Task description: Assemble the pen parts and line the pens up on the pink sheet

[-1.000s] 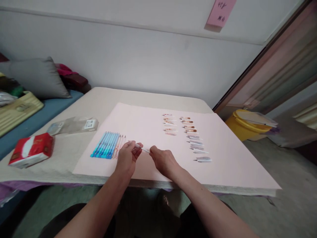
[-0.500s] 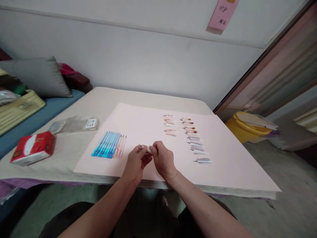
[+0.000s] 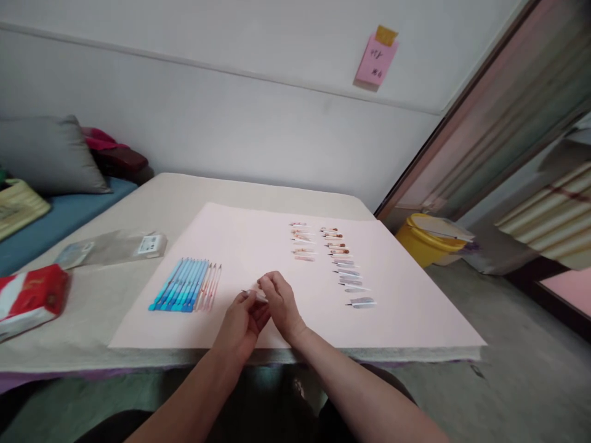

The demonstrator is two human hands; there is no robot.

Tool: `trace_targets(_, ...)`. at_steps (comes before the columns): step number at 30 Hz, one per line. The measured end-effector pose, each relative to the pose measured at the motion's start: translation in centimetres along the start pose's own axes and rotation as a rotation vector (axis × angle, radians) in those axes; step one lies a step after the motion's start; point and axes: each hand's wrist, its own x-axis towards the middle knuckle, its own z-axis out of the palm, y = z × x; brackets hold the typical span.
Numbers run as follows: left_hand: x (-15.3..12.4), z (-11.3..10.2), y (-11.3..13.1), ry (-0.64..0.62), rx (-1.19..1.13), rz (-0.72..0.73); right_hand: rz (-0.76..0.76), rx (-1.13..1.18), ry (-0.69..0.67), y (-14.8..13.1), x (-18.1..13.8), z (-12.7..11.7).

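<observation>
Fingers of the left hand (image 3: 241, 323) pinch a slim white pen part (image 3: 260, 298) above the pale pink sheet (image 3: 252, 237), presumably to steady it; I cannot confirm whether the right hand (image 3: 283, 311), close beside it, also grips.

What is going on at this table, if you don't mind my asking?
A person holds a slim pale piece in the left hand, with the right hand close against it; the fingers hide much of it. Below is a pink sheet on the table. To the left lie a row of blue pens and a few pinkish pens; to the right, two columns of slim, dark-tipped pieces.
</observation>
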Motion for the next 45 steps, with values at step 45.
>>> trace_targets(45, 2.4, -0.8, 4.1, 0.159, -0.070, 0.196, -0.396, -0.852, -0.374, 0.0, 1.2, -6.1)
